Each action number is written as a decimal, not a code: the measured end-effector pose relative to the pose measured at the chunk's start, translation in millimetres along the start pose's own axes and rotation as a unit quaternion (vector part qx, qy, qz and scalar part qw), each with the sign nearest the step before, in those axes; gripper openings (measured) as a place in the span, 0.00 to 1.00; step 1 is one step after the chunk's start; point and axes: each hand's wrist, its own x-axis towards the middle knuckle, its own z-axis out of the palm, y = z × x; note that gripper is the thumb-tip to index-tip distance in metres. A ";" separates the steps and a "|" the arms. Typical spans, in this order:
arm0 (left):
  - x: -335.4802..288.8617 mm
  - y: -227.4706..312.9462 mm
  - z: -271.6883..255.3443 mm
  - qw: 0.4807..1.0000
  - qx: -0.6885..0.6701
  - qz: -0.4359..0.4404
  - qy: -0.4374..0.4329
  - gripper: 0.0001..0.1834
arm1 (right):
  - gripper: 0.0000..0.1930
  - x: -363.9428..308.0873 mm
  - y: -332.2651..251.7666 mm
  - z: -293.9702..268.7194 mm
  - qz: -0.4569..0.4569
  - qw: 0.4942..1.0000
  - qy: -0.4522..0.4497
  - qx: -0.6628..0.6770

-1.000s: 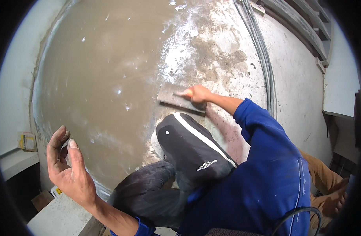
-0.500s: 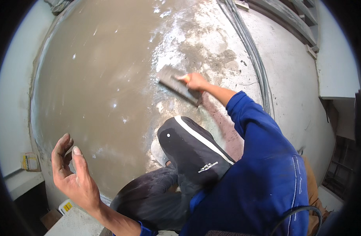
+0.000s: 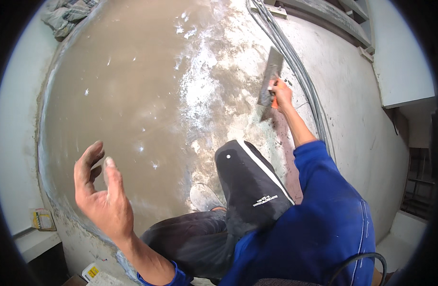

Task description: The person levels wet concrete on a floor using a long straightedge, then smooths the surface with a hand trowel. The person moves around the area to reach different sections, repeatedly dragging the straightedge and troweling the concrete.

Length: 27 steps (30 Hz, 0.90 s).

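Trowel [image 3: 272, 64] at the far right of the bare, patchy floor [image 3: 238, 52]: on my feed I see the right hand [image 3: 281, 94] wrapped round its orange handle, blade just beside the cables [image 3: 302, 71]. I cannot tell whether blade and floor touch. That arm reaches forward from a blue sleeve [image 3: 324, 174]. I see the left hand [image 3: 106, 202] empty, fingers loosely curled, thumb apart, raised above the smooth brown surface [image 3: 116, 95].

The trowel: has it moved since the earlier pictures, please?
Yes. The trowel has moved to the right, away from the smooth brown surface, and is now much nearer to the grey cables.
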 end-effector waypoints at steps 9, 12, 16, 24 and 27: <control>71.3 -36.7 68.4 0.994 -0.028 0.108 0.005 0.15 | 0.24 -18.6 -22.6 -35.4 -0.012 0.994 0.046 -0.097; 102.8 -56.0 109.3 0.991 -0.086 0.103 -0.001 0.15 | 0.16 -19.7 -69.1 -23.0 0.008 0.992 -0.003 -0.123; 138.9 -84.1 165.0 0.993 -0.098 0.061 -0.034 0.16 | 0.20 -16.1 -155.3 19.1 -0.112 0.941 0.002 -0.321; 178.8 -124.6 236.2 0.987 -0.136 0.010 -0.086 0.17 | 0.16 20.4 -253.5 77.2 -0.010 0.940 -0.013 -0.340; 191.0 -139.3 255.9 0.981 -0.122 -0.074 -0.129 0.17 | 0.18 25.6 -229.6 65.5 -0.014 0.915 -0.053 -0.400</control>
